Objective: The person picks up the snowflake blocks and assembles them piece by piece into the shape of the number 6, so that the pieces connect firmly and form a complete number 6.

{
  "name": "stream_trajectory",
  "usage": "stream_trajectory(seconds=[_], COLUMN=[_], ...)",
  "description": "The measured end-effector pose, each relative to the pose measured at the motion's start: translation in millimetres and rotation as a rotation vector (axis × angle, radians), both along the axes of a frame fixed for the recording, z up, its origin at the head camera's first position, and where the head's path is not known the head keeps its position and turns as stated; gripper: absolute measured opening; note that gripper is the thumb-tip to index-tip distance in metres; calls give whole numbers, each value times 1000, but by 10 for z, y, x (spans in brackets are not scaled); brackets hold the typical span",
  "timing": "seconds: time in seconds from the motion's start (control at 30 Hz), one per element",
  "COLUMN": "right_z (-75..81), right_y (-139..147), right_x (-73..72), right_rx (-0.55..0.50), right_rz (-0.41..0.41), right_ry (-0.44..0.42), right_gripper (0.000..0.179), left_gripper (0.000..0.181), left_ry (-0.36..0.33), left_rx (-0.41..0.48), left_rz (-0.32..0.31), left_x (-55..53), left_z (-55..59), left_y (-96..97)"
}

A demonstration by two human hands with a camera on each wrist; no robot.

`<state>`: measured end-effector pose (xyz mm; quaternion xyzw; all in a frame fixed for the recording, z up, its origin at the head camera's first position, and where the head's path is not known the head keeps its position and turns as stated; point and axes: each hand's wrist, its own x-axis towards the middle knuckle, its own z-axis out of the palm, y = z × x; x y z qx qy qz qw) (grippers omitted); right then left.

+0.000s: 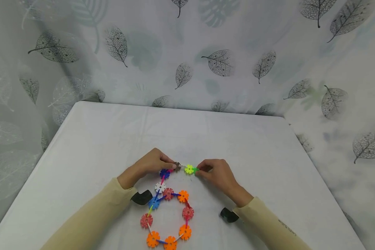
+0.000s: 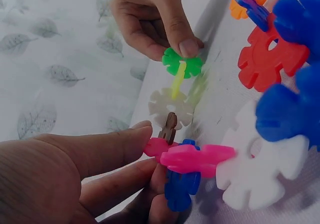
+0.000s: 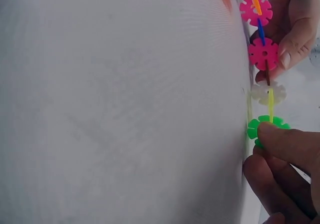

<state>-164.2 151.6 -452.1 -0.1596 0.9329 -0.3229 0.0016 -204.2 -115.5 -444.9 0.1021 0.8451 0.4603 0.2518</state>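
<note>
A chain of notched plastic snowflake discs lies on the white table, its lower part joined into a ring with an orange disc (image 1: 153, 239) at the near side. At the chain's far end, my right hand (image 1: 217, 173) pinches a green disc (image 3: 254, 129) between thumb and fingers. A yellow disc (image 1: 189, 169) links it to a clear whitish disc (image 2: 170, 106), then a brown disc (image 1: 177, 167). My left hand (image 1: 153, 161) pinches a pink disc (image 2: 156, 147) beside the brown one. A dark blue disc (image 1: 164, 173) and a white disc (image 1: 160, 188) follow toward the ring.
The white tabletop (image 1: 237, 139) extends around the chain. Behind it hangs a pale curtain (image 1: 162, 45) with a leaf print. Black straps (image 1: 229, 215) hang by both wrists, and beige sleeves (image 1: 93, 211) cover the forearms.
</note>
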Motion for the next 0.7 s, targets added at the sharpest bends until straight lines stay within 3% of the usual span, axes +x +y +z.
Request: stream_trajectory(seconds=[0.23,0.4,0.53,0.6,0.7], right_z=[8,16,40,67,172], right_y=[111,231,299,324,343], right_x=[37,34,-9,-48,-109], right_rx=[-52,-76,-75,-58,-37], right_rz=[-26,-93,-126,-127,-120], right_ry=[-115,-167,-153,-121,-57], right_gripper=[19,24,29,32,36], left_gripper=[31,47,60,62,66], left_ry=[-8,-31,-40,-13,96], left_rx=[-30,-56,-51,-73,-152], left_rz=[-43,-23,3,20,56], left_x=[-17,-52,-102,-123,-156], left_z=[7,28,73,144,291], left_y=[-17,-48,-86,-107,-142])
